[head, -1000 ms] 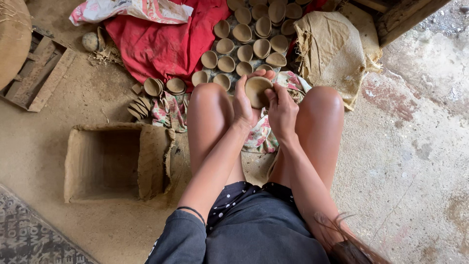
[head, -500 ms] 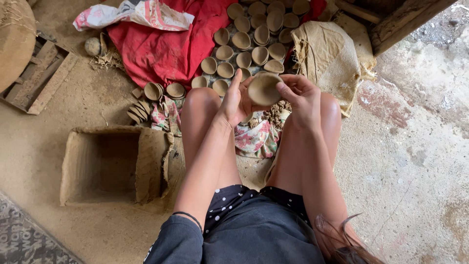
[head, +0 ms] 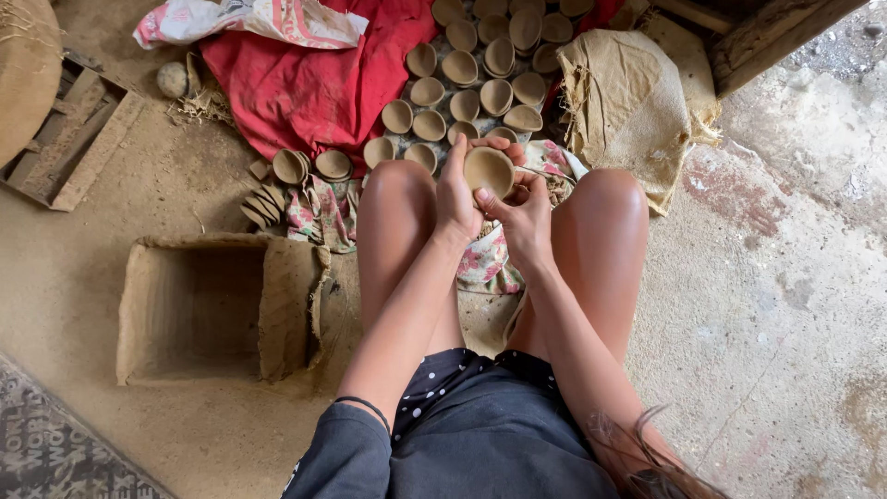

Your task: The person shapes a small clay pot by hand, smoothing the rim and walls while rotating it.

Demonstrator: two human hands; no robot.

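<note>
Beside my left knee on the floor sits a mud-caked square box (head: 199, 310), open and hollow inside. Ahead lies a red cloth (head: 314, 88), then burlap sacking (head: 628, 97), with roughly twenty clay cups (head: 480, 65) crowded between (too overlapped to count exactly). My left hand (head: 459, 194) and right hand (head: 522, 217) together grip one small clay cup (head: 488, 171) above my knees.

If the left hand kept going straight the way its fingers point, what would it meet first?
Probably the clay cups laid out on the ground ahead. The left hand points up-frame, beside the small clay bowl it holds; depth is unclear.
</note>
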